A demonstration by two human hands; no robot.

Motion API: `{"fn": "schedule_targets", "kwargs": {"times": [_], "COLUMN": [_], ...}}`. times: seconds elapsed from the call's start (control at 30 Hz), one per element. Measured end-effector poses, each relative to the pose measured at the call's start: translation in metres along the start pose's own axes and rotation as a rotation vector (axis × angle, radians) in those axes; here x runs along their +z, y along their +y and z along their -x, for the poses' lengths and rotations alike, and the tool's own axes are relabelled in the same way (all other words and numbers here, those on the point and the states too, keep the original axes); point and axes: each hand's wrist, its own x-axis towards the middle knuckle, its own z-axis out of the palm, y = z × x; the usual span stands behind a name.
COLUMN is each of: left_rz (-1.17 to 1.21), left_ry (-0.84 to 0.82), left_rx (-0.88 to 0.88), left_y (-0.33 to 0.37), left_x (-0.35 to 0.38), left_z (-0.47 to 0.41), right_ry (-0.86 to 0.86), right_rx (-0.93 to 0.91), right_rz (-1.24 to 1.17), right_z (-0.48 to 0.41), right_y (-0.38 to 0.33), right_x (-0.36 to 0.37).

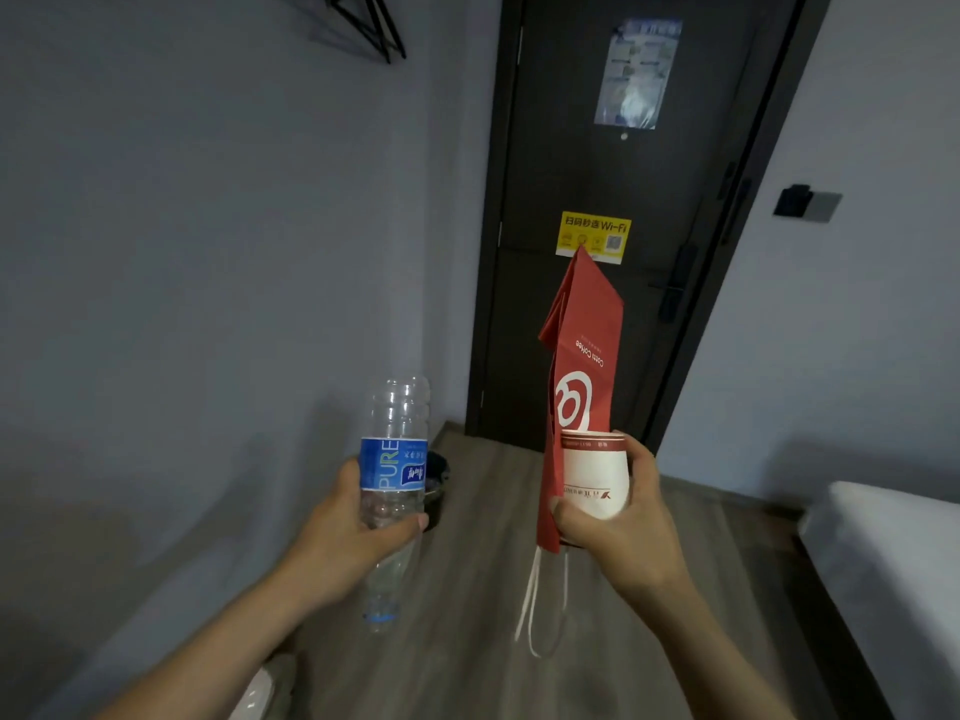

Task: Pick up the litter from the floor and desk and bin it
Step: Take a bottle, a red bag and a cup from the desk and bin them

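My left hand (349,532) grips an empty clear plastic bottle (395,459) with a blue label, held upside down with its cap end pointing to the floor. In my right hand (618,532) are a white paper cup (595,472) with a red rim and a flattened red paper bag (582,345). The bag stands upside down, and its white string handles (540,610) dangle below my hand. A small dark bin (436,491) stands on the floor by the left wall, mostly hidden behind the bottle.
A dark door (613,189) with a yellow Wi-Fi sticker closes the far end of the wooden floor (467,615). Grey walls run along both sides. A white bed edge (893,553) juts in at the right. A pale object (257,693) lies at the bottom left.
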Motion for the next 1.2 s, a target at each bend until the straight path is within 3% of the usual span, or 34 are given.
{"fn": "schedule_targets", "kwargs": {"times": [0.4,0.93,1.2], "left_rz": [-0.022,-0.02,-0.104], "left_ry": [0.035,0.038,0.019], "left_rx": [-0.041,-0.181,-0.346], "left_y": [-0.023,-0.094,-0.132], "left_x": [0.037,0.051,0.101], "left_z": [-0.179,-0.481,-0.575], "right_ry": [-0.092,-0.1,-0.159], "right_rx": [0.019,0.121,0.177], "right_rz": [0.013,0.024,0.001], "right_z": [-0.187,-0.446,-0.562], "right_y": [0.06,0.13,0.187], "right_x": [0.036,0.124,0.148]}}
